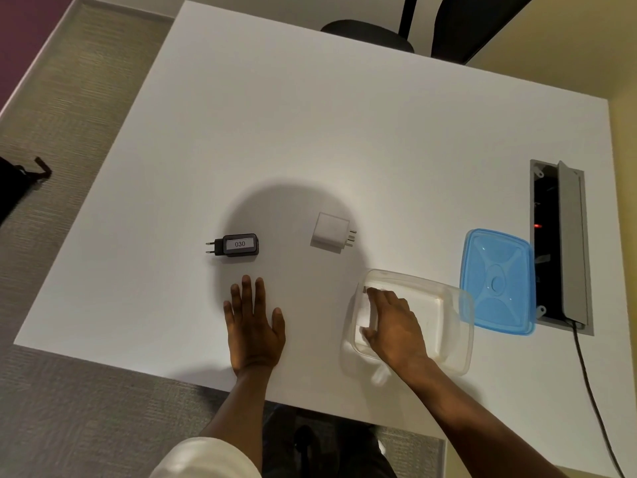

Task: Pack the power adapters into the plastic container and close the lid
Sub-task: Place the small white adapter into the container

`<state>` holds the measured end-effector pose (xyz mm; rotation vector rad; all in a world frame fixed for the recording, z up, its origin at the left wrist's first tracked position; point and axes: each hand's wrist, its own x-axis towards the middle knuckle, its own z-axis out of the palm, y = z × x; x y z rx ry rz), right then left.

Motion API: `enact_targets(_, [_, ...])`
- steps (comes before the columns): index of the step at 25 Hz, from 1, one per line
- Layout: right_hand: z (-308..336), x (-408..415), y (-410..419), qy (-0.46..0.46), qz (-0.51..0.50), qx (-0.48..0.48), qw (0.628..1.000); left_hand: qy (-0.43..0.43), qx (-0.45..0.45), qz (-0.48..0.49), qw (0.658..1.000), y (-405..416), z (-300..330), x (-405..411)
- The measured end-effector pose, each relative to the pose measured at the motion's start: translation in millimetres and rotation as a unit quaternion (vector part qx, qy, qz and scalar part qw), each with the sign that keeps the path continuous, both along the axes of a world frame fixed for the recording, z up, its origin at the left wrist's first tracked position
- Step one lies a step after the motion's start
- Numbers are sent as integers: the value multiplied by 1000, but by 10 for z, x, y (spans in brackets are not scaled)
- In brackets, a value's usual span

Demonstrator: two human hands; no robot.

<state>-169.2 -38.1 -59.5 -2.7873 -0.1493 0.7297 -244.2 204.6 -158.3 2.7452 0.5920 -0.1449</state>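
Observation:
A clear plastic container sits on the white table at the near right. My right hand is inside it, fingers closed around a white adapter at the container's left end. A second white adapter lies on the table, its pins pointing right. A black adapter labelled 030 lies further left, pins pointing left. My left hand rests flat on the table below the black adapter, fingers spread, holding nothing. The blue lid lies right of the container, its near left corner overlapping the rim.
A cable port is cut into the table's right edge, with a black cable running toward me. A black office chair stands behind the far edge. A dark bag lies on the floor at left.

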Motion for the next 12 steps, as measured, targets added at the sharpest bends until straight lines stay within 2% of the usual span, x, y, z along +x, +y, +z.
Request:
enact_targets(2, [136,-14,-19,-2,-24,19,1000,-1,2,-1,1000,-1,1,-4])
enact_targets(5, [396,-46,-110,-91,-75,107,987,-7,3,2,1000,-9,-7,-10])
enact_targets(7, [555,37,-65,-132,-71,155,976,-7,-5,6,1000,-14,-4,-14])
enact_targets(10, [663,313,348,-122,4,190,974,-10,-6,6,1000,-3,-3,-31])
enact_targets(12, [631,557,719,-96,107,182,973,-15,-13,10,1000,-9,-5,-21])
